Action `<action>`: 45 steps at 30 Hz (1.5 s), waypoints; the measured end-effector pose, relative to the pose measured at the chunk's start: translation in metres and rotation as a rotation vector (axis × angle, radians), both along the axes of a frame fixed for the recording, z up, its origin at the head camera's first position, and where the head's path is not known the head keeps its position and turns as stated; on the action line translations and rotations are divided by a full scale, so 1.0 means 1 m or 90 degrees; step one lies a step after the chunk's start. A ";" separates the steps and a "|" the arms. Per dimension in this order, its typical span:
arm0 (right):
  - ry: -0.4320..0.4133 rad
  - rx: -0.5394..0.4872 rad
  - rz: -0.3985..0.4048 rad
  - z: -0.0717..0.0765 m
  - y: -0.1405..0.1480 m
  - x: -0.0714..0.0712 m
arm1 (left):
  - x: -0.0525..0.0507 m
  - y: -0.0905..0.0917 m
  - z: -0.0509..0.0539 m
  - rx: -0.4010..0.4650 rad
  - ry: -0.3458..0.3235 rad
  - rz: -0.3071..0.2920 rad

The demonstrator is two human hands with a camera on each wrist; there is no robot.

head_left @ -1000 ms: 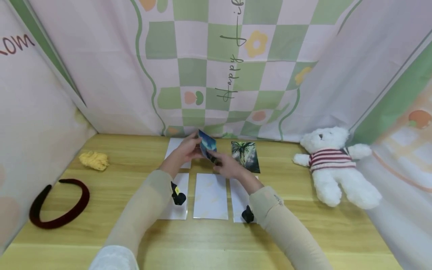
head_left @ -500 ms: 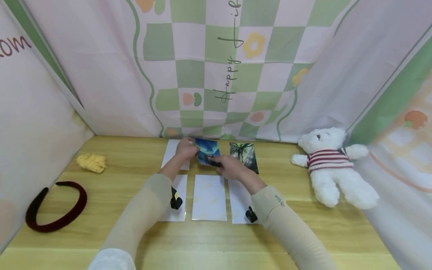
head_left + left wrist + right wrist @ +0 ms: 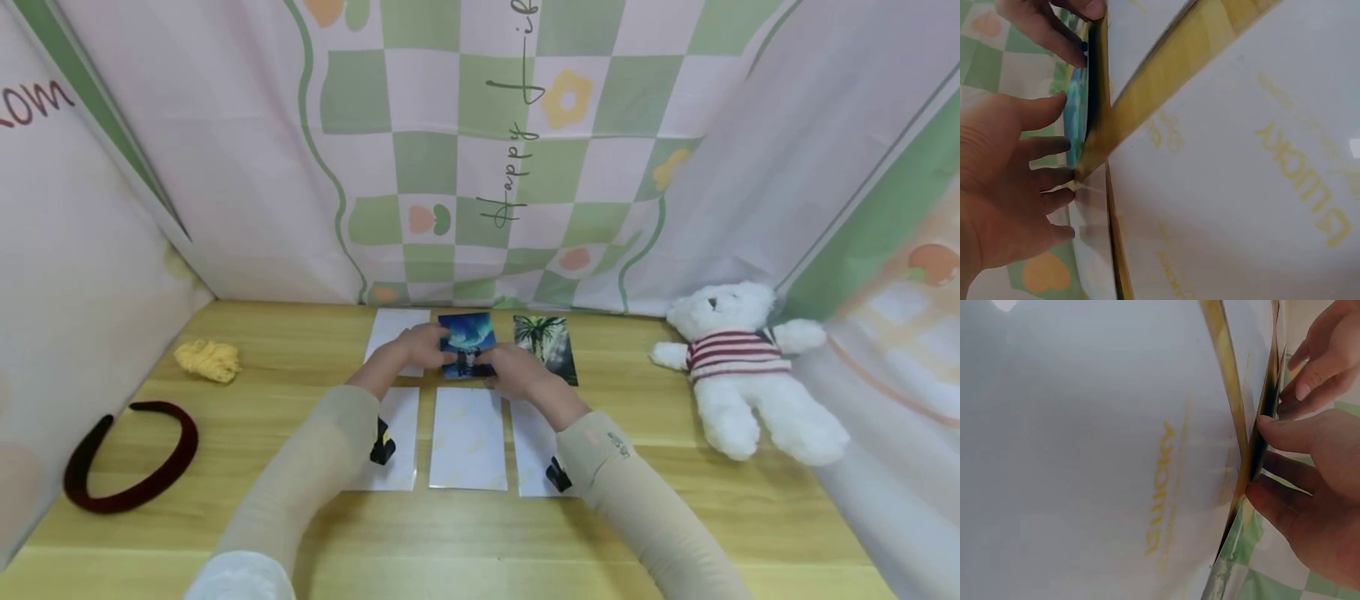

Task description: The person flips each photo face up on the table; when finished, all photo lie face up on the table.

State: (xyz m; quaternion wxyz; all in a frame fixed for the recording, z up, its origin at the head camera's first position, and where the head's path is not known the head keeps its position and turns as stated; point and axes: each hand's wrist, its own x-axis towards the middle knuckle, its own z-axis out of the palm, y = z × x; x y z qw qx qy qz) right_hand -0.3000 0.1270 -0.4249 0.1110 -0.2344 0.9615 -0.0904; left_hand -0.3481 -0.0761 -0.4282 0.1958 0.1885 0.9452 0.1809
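Note:
A blue photo print (image 3: 468,332), showing a bright sky over dark figures, lies face up in the middle of the back row. My left hand (image 3: 424,345) is at its left side, fingers spread and fairly straight, the fingertips touching it. From the lower right, my right hand (image 3: 517,372) reaches to the print; in the right wrist view its thumb (image 3: 1282,432) touches the dark edge, the other fingers loosely bent beside it. Right of it lies a photo print of a palm-like tree (image 3: 551,346), partly covered by the right hand. A white sheet (image 3: 390,323) is under the left wrist.
In the front row lie a white sheet (image 3: 468,437) and two more partly under the forearms. At left are yellow yarn (image 3: 207,360) and a dark red headband (image 3: 161,479). A white teddy bear (image 3: 738,367) sits right. A patterned curtain (image 3: 427,167) borders the table's back.
The blue print went from tilted in both hands to lying on the table. The left hand moved from its upper left corner down its left side; the right hand stayed near its lower right.

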 end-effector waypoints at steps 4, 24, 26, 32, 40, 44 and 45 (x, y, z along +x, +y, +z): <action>-0.001 0.003 0.010 0.000 0.000 -0.002 | 0.003 0.000 0.000 -0.045 0.009 -0.002; -0.037 0.014 -0.001 -0.011 -0.002 -0.011 | 0.010 0.007 0.001 -0.056 0.029 0.015; -0.036 0.019 -0.004 -0.011 -0.002 -0.011 | 0.010 0.007 0.000 -0.054 0.027 0.016; -0.033 0.024 -0.006 -0.012 -0.003 -0.012 | 0.012 0.006 0.001 -0.063 0.016 0.012; -0.032 0.024 -0.001 -0.013 -0.003 -0.012 | 0.012 0.006 0.000 -0.064 0.019 0.016; -0.032 0.017 -0.004 -0.011 -0.003 -0.012 | 0.011 0.005 -0.001 -0.036 0.026 0.023; -0.031 0.009 -0.007 -0.010 -0.003 -0.013 | 0.011 0.004 -0.001 -0.027 0.031 0.026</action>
